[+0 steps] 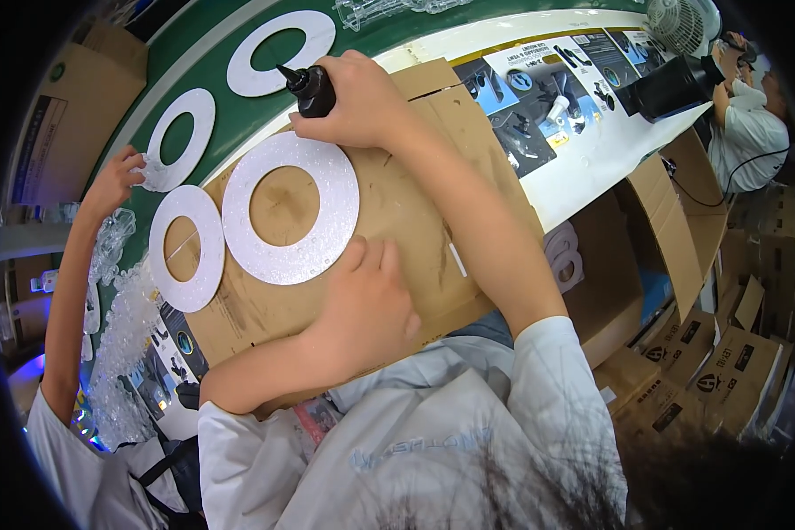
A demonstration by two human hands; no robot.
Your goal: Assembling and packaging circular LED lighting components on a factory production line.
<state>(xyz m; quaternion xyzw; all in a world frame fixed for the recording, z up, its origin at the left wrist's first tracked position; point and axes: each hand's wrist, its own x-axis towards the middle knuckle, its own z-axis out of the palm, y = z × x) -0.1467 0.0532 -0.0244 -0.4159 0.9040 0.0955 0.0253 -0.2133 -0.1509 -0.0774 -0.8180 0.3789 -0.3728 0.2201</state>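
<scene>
From my feed the right hand (358,97) grips the black glue bottle (314,91) at the glittery ring's (291,208) top edge while the left hand (367,305) lies flat pinning it (second ring (185,247) looks untouched).

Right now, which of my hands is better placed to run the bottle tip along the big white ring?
Right hand: it already grips the black bottle at the white ring. Left hand presses the ring's lower edge.

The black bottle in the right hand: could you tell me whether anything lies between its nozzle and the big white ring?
Nothing visible does. The right hand holds the black bottle just above the ring's top edge, nozzle pointing up-left, away from it. The left hand presses the ring's lower edge, clear of that spot.
</scene>
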